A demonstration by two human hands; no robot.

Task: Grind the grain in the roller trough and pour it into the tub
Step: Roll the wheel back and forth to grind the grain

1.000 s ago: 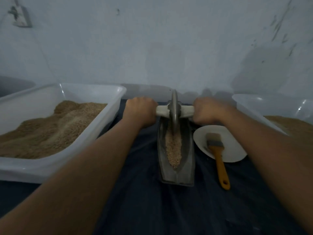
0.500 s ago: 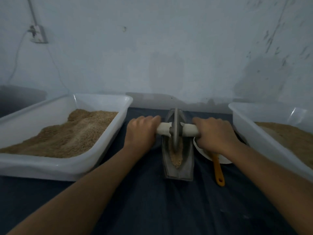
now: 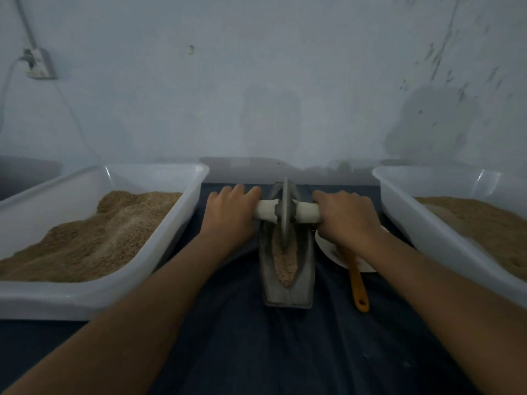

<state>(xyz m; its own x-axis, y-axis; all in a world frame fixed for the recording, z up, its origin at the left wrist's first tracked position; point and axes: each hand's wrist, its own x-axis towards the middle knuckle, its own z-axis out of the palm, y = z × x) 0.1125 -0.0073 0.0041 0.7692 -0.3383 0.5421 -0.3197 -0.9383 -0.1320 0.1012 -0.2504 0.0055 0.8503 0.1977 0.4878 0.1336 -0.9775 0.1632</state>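
A grey boat-shaped metal trough (image 3: 305,277) lies lengthwise on the dark cloth in the middle, with tan grain (image 3: 285,260) along its groove. A metal roller wheel (image 3: 284,212) stands upright in the groove near the far end, on a white cross handle (image 3: 306,213). My left hand (image 3: 229,215) is closed around the handle's left end, and my right hand (image 3: 346,216) around its right end. A white plastic tub (image 3: 159,252) full of tan grain stands at the left. Another white tub (image 3: 422,223) with grain stands at the right.
A white plate (image 3: 333,253) lies right of the trough, partly under my right forearm, with a yellow-handled brush (image 3: 358,286) resting on it. A pale wall rises right behind the table, with a socket and cable (image 3: 37,64) at the upper left.
The wheel has rolled from the far end of the trough a little toward me, with both hands on the handle. The camera view has tilted upward, showing more wall.
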